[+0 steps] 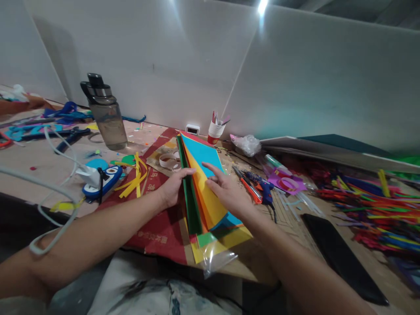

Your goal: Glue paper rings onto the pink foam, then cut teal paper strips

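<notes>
A stack of coloured paper sheets [205,153], with blue, yellow, orange and green showing, is fanned apart in front of me. My left hand [173,188] grips the left edge of the stack, its thumb over the folded-up green and yellow sheets. Across the curved yellow sheet [206,203] lies my right hand [226,190], fingers stretched out and apart, the index pointing left. A clear plastic sleeve [216,258] pokes out at the stack's near end. The undersides of the sheets and some left fingers are hidden.
A water bottle [106,116] stands at the back left, near a power strip [105,181] with white cables. To the right are an orange cutter [251,190], a blue glue gun [265,188], a black phone-like slab [341,258] and many coloured strips [377,210]. A paper-cup pen holder [215,131] stands behind.
</notes>
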Demonstrator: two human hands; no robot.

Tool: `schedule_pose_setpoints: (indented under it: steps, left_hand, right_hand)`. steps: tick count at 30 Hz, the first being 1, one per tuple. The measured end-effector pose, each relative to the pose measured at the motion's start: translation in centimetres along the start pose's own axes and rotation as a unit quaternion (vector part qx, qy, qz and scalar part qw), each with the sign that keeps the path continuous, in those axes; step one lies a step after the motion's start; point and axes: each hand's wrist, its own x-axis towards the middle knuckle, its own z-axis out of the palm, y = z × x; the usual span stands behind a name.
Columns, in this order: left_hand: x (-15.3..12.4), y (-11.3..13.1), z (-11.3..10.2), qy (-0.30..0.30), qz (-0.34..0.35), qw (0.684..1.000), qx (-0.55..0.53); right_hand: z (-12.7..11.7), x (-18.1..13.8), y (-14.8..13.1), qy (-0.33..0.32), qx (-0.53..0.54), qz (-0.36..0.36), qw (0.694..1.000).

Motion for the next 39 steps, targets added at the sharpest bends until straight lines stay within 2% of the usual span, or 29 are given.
schedule_pose_setpoints:
  steps: [2, 6, 8, 10, 12, 15, 17, 19, 22, 25, 29, 35, 39]
  left_hand:
    - [0.0, -0.4, 0.3, -0.008, 0.027, 0.999, 0.033]
    - [-0.2, -1.2, 1.1, -0.003, 0.161, 0.983, 0.091]
    - [-0.3, -1.6, 1.3, -0.011, 0.172, 0.98, 0.103]
    - [-0.3, -1.9, 1.5, -0.019, 0.169, 0.981, 0.092]
    - [-0.3, -1.9, 1.6, -0.034, 0.145, 0.987, 0.063]
    - [-0.3, -1.5, 1.5, -0.105, 0.051, 0.993, 0.003]
    - [-0.3, -1.2, 1.2, -0.14, 0.031, 0.989, -0.038]
    - [-0.2, -1.0, 0.8, -0.126, 0.045, 0.988, -0.07]
    - [0.2, -0.9, 0.1, -0.038, 0.044, 0.994, -0.096]
    - [0.6, -1.1, -0.2, 0.012, 0.042, 0.994, -0.096]
    - [0.7, -1.3, 0.0, 0.02, 0.036, 0.996, -0.085]
    - [0.4, -1.5, 0.2, -0.032, 0.031, 0.996, -0.084]
    - [0.2, -2.0, 0.4, -0.041, 0.036, 0.998, -0.019]
  right_hand:
    - [0.4, -0.6, -0.6, -0.014, -0.048, -0.015, 0.999]
    - [2.0, -1.3, -0.8, -0.002, -0.168, -0.044, 0.985]
    - [2.6, -1.4, -0.8, 0.01, -0.21, -0.074, 0.975]
    - [2.6, -1.3, -0.8, 0.005, -0.21, -0.085, 0.974]
    - [2.0, -1.0, -0.9, 0.0, -0.201, -0.065, 0.977]
    - [0.7, -0.6, -0.8, 0.009, -0.196, -0.007, 0.981]
    - [0.0, -0.4, -0.4, 0.025, -0.176, 0.002, 0.984]
    - [-0.6, -0.2, 0.0, 0.054, -0.155, -0.022, 0.986]
    - [-1.3, -0.3, 0.5, 0.103, -0.159, -0.072, 0.979]
    - [-1.9, -0.5, 0.5, 0.09, -0.176, -0.06, 0.978]
    - [-2.5, -0.7, 0.0, 0.028, -0.182, 0.042, 0.982]
    - [-2.1, -1.0, -0.5, 0.053, -0.254, -0.052, 0.964]
    - [-1.2, -1.4, -0.7, 0.048, -0.273, -0.028, 0.96]
